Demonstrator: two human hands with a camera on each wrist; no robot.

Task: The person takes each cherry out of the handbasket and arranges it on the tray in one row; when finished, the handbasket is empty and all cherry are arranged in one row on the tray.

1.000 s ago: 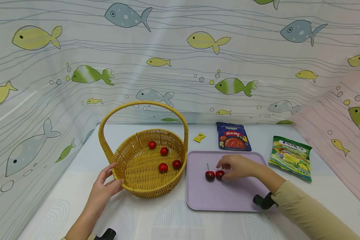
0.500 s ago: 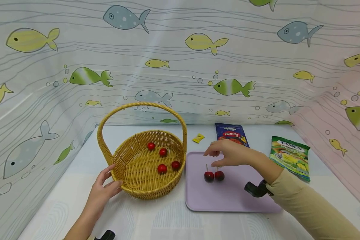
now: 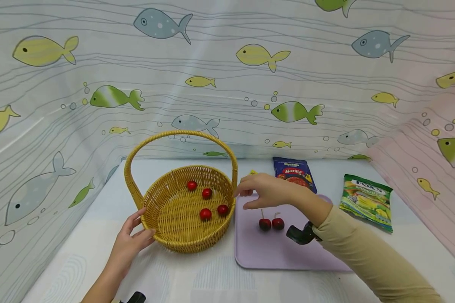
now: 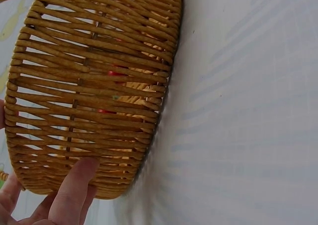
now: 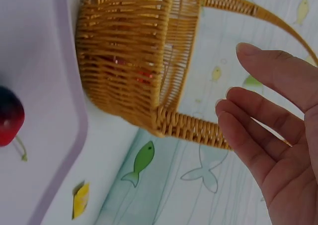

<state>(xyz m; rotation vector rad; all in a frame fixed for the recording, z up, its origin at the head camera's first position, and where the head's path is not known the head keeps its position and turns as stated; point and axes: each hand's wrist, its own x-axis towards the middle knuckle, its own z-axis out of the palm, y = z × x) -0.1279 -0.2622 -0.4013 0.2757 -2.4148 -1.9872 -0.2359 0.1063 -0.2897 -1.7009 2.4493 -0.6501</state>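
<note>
A golden wicker basket [image 3: 174, 229] with a tall arched handle stands left of centre, several red cherries [image 3: 205, 214] lying on its floor. My left hand [image 3: 130, 242] grips its left side, thumb at the near rim and another finger [image 4: 74, 190] against the outer weave. Over the left edge of a lilac tray [image 3: 273, 256], close to the basket's right rim, hovers my right hand [image 3: 267, 190]. Its fingers are loosely bent with nothing between them, as the right wrist view also shows. Two dark red cherries with stems, a left one [image 3: 264, 224] and a right one [image 3: 278, 223], lie side by side on the tray.
Behind the tray lies a blue Barilla pouch [image 3: 293, 166], partly covered by the right hand. A green Fox's sweets bag [image 3: 365, 202] lies to the right. A small yellow wrapped candy [image 5: 81, 201] sits beyond the tray. Fish-printed curtain [image 3: 227, 84] surrounds the table.
My right hand has risen from beside the right-hand cherry on the tray and swung left to the basket's right rim. Both tray cherries stay put; the left hand and basket keep their place.
</note>
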